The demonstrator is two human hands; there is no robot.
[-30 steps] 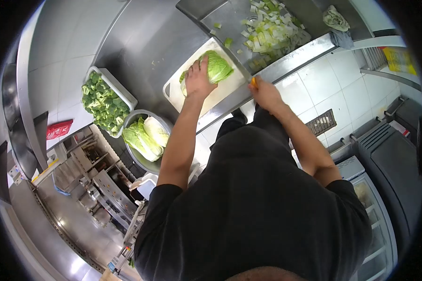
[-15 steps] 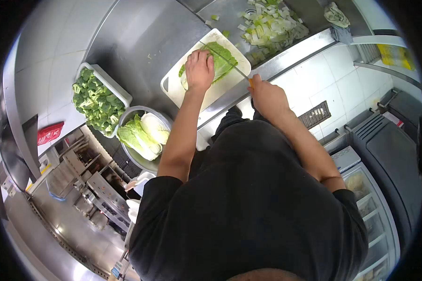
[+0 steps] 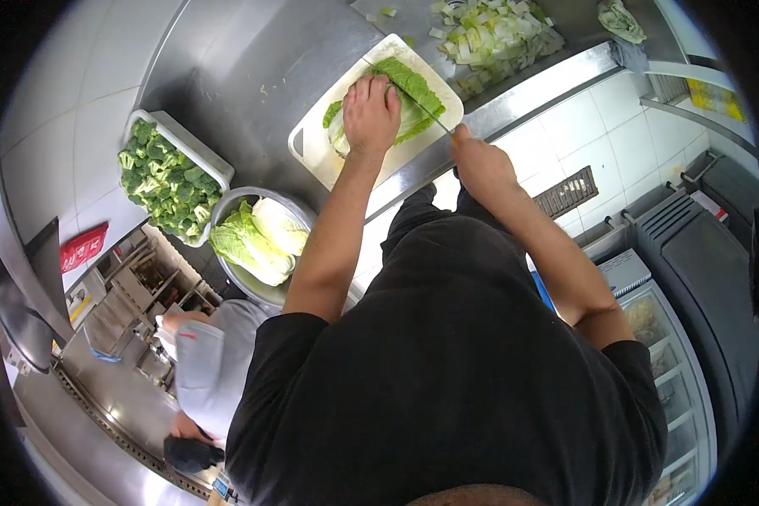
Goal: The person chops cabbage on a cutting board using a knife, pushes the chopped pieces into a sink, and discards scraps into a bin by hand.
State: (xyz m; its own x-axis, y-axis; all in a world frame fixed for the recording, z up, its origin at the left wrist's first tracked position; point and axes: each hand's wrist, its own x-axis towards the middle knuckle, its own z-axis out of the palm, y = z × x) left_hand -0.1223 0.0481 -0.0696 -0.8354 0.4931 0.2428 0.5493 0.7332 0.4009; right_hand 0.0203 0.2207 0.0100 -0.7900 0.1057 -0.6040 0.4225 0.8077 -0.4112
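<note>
so the left hand [image 3: 371,116] has its grip curled over the cabbage [image 3: 411,116] on the cutting board [image 3: 315,158], the right hand [image 3: 486,169] is clenched round a knife [image 3: 440,123], and that cabbage looks light, crisp, kinda slippery, probably best pinned from above

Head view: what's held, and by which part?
The right hand grips the knife by its handle. The left hand rests on top of the cabbage; its grip is unclear.
</note>
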